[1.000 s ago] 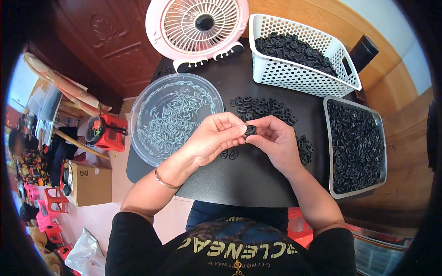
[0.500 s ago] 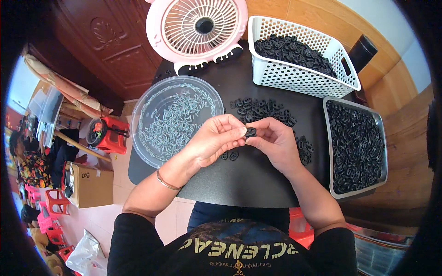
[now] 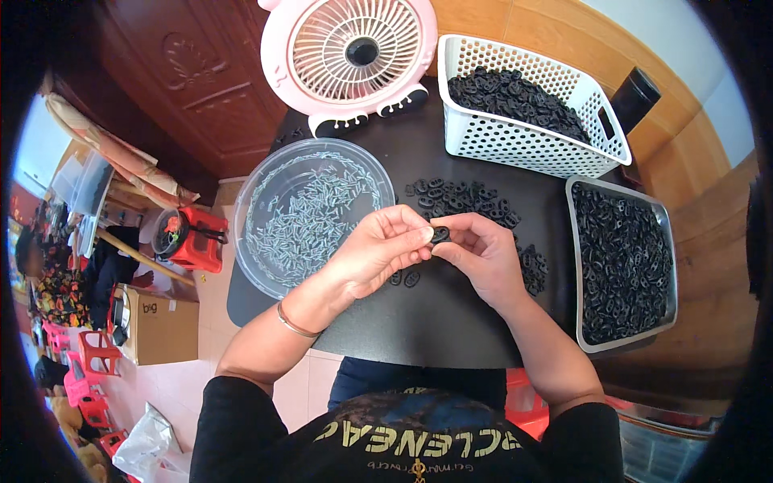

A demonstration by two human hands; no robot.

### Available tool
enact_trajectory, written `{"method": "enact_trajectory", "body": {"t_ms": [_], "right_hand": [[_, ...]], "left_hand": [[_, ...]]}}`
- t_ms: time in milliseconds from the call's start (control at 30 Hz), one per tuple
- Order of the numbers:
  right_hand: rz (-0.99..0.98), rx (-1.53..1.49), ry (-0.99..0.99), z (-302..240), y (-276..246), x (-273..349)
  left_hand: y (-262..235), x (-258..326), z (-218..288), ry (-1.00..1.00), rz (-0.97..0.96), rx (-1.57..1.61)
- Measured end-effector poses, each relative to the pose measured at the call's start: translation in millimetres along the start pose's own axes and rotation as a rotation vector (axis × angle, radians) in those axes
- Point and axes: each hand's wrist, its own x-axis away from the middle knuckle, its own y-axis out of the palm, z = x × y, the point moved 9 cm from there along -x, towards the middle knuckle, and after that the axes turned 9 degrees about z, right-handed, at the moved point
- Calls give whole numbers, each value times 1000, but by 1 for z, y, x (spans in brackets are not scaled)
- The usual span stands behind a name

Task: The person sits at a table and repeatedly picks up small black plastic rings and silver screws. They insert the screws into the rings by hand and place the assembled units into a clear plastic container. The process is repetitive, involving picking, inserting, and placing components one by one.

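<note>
Both your left hand (image 3: 374,258) and right hand (image 3: 475,253) pinch one small black oval plastic piece (image 3: 440,235) between fingertips above the black desk (image 3: 451,322). Loosen either pinch and it likely drops among the loose black pieces (image 3: 463,197) at twelve o'clock.

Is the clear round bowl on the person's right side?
No, the clear round bowl of small metal pieces sits left of both hands, by the left hand.

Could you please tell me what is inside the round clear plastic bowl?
The round clear plastic bowl holds a loose layer of small silvery metal pins. Its right edge is covered by the left hand.
</note>
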Motion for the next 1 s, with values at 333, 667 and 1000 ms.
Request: {"method": "enact_trajectory", "body": {"t_ms": [333,667,1000], "right_hand": [[26,322,-256,-29,-4,6],[132,433,-349,-74,0,0],[684,896,-919,-184,-58,-67]], "left_hand": [[8,6,-1,-34,-13,14],[2,15,43,224,70,-237],[-14,52,130,785,318,-1073]]}}
